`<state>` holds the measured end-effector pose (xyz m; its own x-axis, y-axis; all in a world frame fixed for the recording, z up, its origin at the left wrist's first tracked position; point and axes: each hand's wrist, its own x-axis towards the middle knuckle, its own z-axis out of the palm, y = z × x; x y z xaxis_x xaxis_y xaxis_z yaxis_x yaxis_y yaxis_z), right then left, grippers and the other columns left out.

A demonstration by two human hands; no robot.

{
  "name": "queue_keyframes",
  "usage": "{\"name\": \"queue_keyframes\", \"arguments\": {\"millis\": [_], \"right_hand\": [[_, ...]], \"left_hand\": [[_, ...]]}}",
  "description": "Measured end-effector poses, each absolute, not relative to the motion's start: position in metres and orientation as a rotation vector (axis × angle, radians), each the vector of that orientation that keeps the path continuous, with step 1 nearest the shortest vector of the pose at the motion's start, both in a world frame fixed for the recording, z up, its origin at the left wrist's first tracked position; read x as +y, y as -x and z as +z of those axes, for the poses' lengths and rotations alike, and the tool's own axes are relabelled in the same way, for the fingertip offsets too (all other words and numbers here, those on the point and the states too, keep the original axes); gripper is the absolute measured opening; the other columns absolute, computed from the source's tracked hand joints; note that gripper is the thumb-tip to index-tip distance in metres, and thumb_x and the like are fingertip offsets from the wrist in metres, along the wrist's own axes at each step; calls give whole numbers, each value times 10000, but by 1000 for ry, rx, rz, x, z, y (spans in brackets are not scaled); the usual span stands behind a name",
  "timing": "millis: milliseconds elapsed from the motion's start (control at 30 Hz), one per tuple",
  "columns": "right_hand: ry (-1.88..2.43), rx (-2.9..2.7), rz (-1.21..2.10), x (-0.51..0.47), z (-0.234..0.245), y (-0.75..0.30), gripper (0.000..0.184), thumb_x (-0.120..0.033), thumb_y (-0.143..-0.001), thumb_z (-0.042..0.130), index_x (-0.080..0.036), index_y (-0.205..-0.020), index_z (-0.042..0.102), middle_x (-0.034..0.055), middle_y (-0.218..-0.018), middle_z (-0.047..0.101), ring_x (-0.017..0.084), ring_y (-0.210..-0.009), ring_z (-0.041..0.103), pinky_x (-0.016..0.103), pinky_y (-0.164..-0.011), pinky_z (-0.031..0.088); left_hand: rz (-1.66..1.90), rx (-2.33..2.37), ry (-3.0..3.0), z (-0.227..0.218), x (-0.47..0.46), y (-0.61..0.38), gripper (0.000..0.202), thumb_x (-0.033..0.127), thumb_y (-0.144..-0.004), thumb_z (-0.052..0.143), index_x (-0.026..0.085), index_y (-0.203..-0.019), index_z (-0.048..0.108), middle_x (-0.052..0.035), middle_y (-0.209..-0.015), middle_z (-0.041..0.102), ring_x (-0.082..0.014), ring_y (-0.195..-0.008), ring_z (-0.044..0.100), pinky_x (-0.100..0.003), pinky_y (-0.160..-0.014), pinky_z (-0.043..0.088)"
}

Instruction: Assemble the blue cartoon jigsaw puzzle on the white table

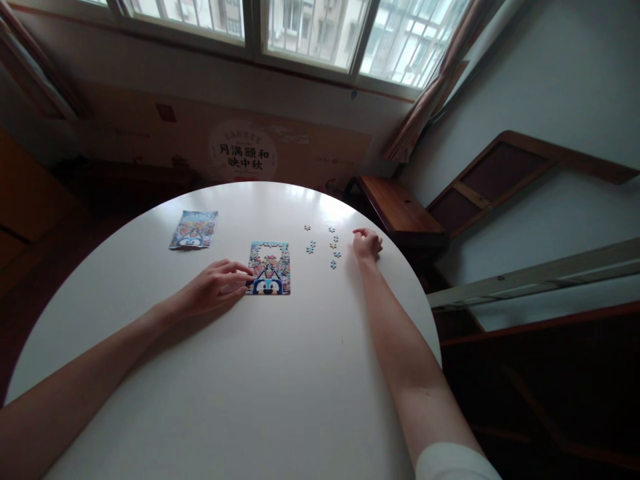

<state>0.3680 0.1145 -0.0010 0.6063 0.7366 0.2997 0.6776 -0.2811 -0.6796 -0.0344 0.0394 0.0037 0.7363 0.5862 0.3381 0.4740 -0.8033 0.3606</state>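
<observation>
A partly assembled jigsaw puzzle (pixel 270 272) lies flat on the white table, with an open gap near its top. At its left edge rests my left hand (pixel 220 285), fingers stretched out and touching the puzzle. My right hand (pixel 367 245) is at the table's right side, fingers curled in; whatever they may hold is hidden. Several loose puzzle pieces (pixel 333 246) lie scattered between the puzzle and my right hand, some closer to the puzzle (pixel 311 249).
A printed picture bag (pixel 194 231) with similar artwork lies at the table's far left. The round white table (pixel 225 393) has its curved edge beyond the pieces. A wooden bench (pixel 395 207) stands past the table at right, below the windows and curtain.
</observation>
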Motion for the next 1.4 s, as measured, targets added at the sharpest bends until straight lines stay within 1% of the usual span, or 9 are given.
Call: {"name": "queue_keyframes", "arguments": {"millis": [267, 367, 467, 633, 767, 900, 1067, 1167, 1400], "right_hand": [[2017, -1129, 93, 115, -2, -369, 278, -182, -780, 443, -243, -803, 713, 54, -1013, 679, 278, -1015, 470, 469, -937, 331], [2020, -1140, 89, 114, -2, -369, 278, -182, -786, 441, -245, -809, 711, 61, -1016, 674, 277, -1011, 474, 465, -928, 337], [2027, -1163, 62, 112, -2, -368, 289, -184, -801, 428, -236, -825, 711, 69, -1021, 670, 281, -1011, 477, 471, -919, 341], [1980, -1387, -54, 113, 10, -352, 303, -195, -820, 443, -215, -967, 708, 90, -1150, 640, 304, -1069, 476, 478, -911, 349], [1854, -1749, -31, 114, 20, -321, 382, -319, -881, 469, -205, -1212, 623, 94, -1289, 593, 309, -1121, 474, 454, -932, 350], [1790, -2058, -2, 107, 18, -290, 548, -525, -965, 275, -205, -1315, 549, 85, -1368, 549, 314, -1230, 403, 458, -991, 303], [1810, -2246, -68, 96, 13, -271, 737, -660, -924, 128, -213, -1455, 377, 62, -1488, 418, 331, -1343, 277, 492, -1066, 191], [1821, -2309, -57, 95, 14, -270, 795, -703, -895, 84, -224, -1482, 323, 59, -1500, 401, 336, -1368, 249, 498, -1076, 172], [1787, -2343, -17, 103, 11, -276, 794, -715, -889, 98, -238, -1472, 347, 85, -1515, 371, 354, -1392, 235, 527, -1084, 146]], "left_hand": [[666, 847, -2656, 2, 39, 34, 263, 280, -905, 540, 257, -1136, 663, -57, -1180, 632, -191, -1013, 580, -343, -911, 457], [683, 867, -2633, 3, 38, 34, 256, 276, -907, 540, 245, -1126, 669, -72, -1192, 600, -171, -948, 585, -320, -863, 480], [714, 877, -2608, 4, 37, 33, 256, 282, -903, 548, 231, -1118, 676, -84, -1137, 581, -152, -875, 582, -303, -805, 498], [706, 884, -2597, 9, 35, 31, 253, 287, -894, 553, 228, -1099, 689, -78, -1050, 578, -154, -854, 580, -301, -780, 502], [694, 906, -2593, 8, 36, 32, 265, 298, -887, 559, 240, -1109, 691, -75, -1041, 593, -167, -873, 584, -301, -796, 491], [689, 897, -2604, 5, 37, 32, 268, 285, -884, 562, 240, -1117, 688, -75, -1039, 601, -177, -900, 584, -302, -818, 478], [679, 909, -2614, 7, 36, 32, 262, 285, -889, 557, 238, -1111, 689, -76, -1035, 606, -180, -907, 581, -305, -823, 476], [682, 915, -2610, 8, 35, 31, 267, 289, -889, 559, 239, -1117, 689, -76, -1035, 608, -179, -902, 583, -302, -817, 479], [689, 917, -2606, 8, 35, 31, 269, 297, -893, 550, 233, -1114, 691, -81, -1036, 607, -178, -895, 591, -294, -798, 490]]}}
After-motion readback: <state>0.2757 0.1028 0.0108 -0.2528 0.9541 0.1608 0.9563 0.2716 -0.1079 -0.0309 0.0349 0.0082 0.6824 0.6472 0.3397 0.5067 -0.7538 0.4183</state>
